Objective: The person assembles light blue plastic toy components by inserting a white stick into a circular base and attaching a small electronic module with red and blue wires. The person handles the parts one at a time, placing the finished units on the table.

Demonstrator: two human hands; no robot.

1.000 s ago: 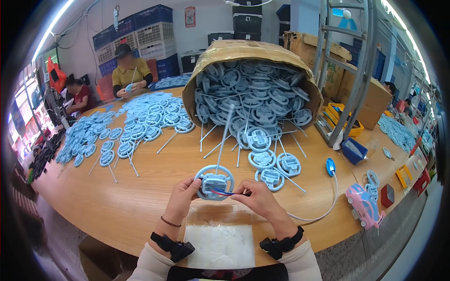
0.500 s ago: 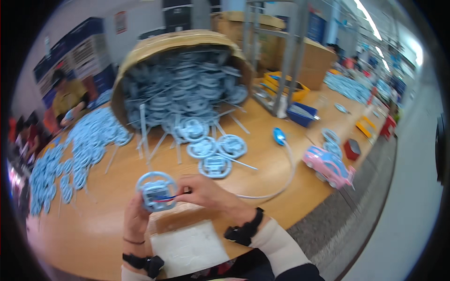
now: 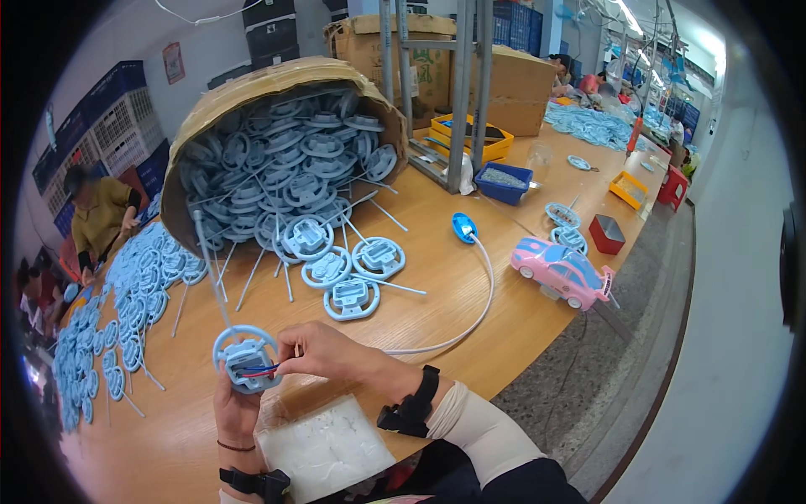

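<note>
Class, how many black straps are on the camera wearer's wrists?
2: one black strap around the left wrist, another black strap around the right wrist. Cream cloth sleeves could hide others.

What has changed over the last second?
The head view swung right, shifting the table left in it. The yellow-clad co-worker's hands, together before, are apart. Left hand still holds the light-blue steering wheel; right hand still pinches its wires. Neither let go.

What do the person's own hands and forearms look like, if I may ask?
The left hand and right hand wear no gloves. On the left are a thin brown bracelet and a black strap; on the right, a second black strap with a bulky piece, then a cream sleeve meeting black cloth higher up.
</note>
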